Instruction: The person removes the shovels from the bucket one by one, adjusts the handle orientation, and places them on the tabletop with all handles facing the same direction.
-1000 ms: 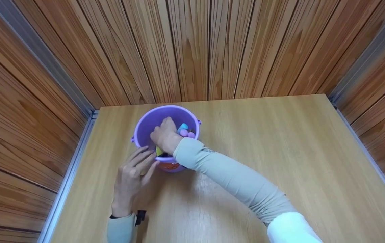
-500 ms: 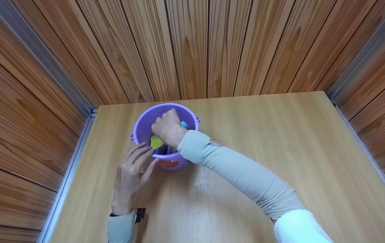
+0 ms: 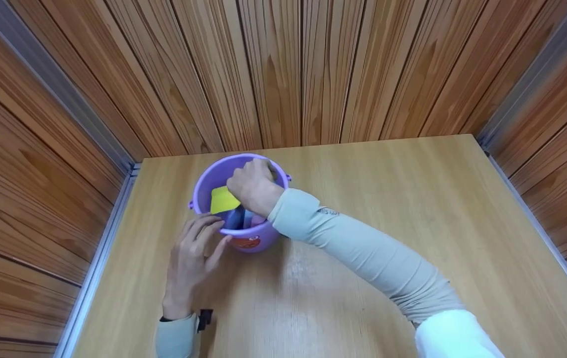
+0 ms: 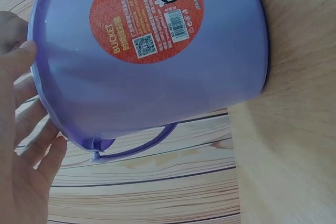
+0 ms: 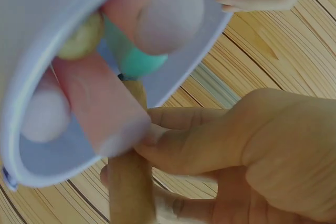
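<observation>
A purple bucket stands at the back left of the table, holding several colourful items. My left hand steadies its rim, fingers over the edge and thumb on the near side. Inside the bucket's mouth is my right hand. The right wrist view shows its thumb and fingers gripping a brown, wood-like handle, whose far end runs into the bucket. Left of that hand lies a flat yellow piece; whether it joins the handle, I cannot tell. Pink cylinders with pale rounded ends and a teal item sit beside the handle.
The bucket's carrying handle hangs down its side in the left wrist view. Wood-plank walls enclose the back and both sides. Bare light-wood tabletop stretches to the right of the bucket.
My right hand has shifted slightly right and upward in the bucket. More of the yellow piece has come into sight, moving up and left. My left hand stays at the rim.
</observation>
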Tool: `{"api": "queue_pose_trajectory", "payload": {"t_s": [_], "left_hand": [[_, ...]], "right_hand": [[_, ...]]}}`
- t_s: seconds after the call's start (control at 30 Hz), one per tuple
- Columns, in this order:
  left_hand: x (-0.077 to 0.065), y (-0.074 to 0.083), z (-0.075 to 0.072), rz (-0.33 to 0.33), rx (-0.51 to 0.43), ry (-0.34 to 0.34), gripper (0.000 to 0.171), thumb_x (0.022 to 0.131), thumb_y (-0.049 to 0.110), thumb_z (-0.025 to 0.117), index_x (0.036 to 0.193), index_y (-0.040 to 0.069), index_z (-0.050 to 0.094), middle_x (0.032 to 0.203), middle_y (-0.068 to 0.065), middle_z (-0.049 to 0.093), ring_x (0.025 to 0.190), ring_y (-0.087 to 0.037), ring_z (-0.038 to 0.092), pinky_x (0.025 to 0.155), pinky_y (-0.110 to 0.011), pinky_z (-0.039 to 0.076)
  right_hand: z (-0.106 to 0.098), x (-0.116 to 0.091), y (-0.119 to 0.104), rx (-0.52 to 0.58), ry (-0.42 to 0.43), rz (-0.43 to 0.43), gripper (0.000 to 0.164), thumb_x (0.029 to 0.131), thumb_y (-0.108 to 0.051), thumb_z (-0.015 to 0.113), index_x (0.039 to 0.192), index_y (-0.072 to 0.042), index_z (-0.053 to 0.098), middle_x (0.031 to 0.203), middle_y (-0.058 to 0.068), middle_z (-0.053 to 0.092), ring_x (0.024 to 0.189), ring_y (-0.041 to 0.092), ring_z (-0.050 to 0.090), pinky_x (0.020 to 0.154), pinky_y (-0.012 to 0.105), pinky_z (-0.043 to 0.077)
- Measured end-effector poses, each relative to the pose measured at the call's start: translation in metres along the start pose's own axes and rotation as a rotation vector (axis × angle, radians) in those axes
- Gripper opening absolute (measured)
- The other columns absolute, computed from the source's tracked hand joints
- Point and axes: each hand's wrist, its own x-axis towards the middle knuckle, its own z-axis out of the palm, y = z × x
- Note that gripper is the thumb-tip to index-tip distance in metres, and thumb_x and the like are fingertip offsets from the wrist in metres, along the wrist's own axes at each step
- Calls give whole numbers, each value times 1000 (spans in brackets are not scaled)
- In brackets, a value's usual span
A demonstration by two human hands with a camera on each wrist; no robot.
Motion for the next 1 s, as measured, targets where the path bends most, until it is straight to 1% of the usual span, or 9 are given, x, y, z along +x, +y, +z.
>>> {"api": "queue_pose_trajectory", "payload": {"t_s": [0.07, 0.17, 0.3, 0.4, 0.53, 0.6, 0.8, 0.83, 1.0], "left_hand": [[-1, 0, 2, -12, 4, -9, 44, 84, 26, 83, 124, 14, 71, 126, -2, 67, 130, -18, 54, 108, -42, 49], [-3, -2, 3, -12, 9, -8, 42, 86, 29, 81, 125, 16, 71, 126, -1, 68, 134, -19, 52, 108, -46, 49], [-3, -3, 4, 2, 24, -6, 41, 89, 34, 77, 126, 18, 70, 127, 1, 68, 134, -17, 52, 108, -45, 48], [-2, -3, 3, 5, 19, -2, 42, 88, 31, 78, 128, 20, 70, 127, 2, 68, 133, -17, 52, 108, -45, 48], [-3, -3, 2, 14, 1, 19, 49, 83, 22, 84, 129, 23, 69, 129, 3, 68, 134, -18, 53, 107, -45, 49], [-3, -2, 2, 23, -2, 23, 50, 82, 21, 85, 130, 23, 69, 129, 3, 68, 134, -18, 53, 106, -45, 49], [-4, -3, 3, 44, 5, 34, 46, 84, 24, 83, 127, 18, 70, 129, 1, 69, 133, -21, 54, 107, -45, 48], [-4, -3, 3, 44, 4, 35, 46, 83, 23, 84, 127, 18, 71, 128, 0, 69, 132, -21, 55, 107, -45, 48], [-3, -4, 2, 39, -10, 36, 52, 78, 16, 87, 127, 18, 70, 129, 0, 68, 133, -22, 54, 109, -44, 47]], "right_hand": [[-2, -4, 3, 14, -3, 8, 13, 101, -21, 59, 100, -14, 70, 75, 0, 63, 64, 19, 63, 61, 34, 62], [-4, -9, 11, 27, -12, 9, 17, 99, -22, 62, 111, -12, 70, 88, 6, 71, 74, 25, 70, 65, 41, 64], [-3, -17, 27, 72, -9, 21, 22, 94, -29, 69, 108, -12, 67, 83, 4, 63, 67, 19, 64, 58, 31, 61], [1, -24, 42, 123, 34, 29, 19, 94, -27, 70, 104, -11, 65, 78, 3, 56, 64, 17, 57, 56, 26, 56], [12, -35, 63, 244, 95, 26, 16, 94, -21, 70, 105, -10, 65, 80, 4, 57, 68, 19, 58, 63, 29, 57], [18, -40, 74, 339, 87, 31, 18, 93, -21, 71, 108, -12, 66, 82, 4, 59, 70, 20, 59, 66, 31, 56], [35, -53, 102, 596, 0, 20, 6, 92, -10, 69, 97, -10, 66, 79, 5, 56, 68, 20, 54, 57, 28, 46], [38, -54, 105, 621, -3, 9, 2, 93, -9, 67, 94, -9, 65, 78, 5, 56, 67, 19, 53, 55, 28, 45], [54, -61, 113, 755, 12, -14, 7, 96, -9, 62, 90, -10, 64, 74, 3, 54, 62, 16, 50, 51, 25, 41]]}}
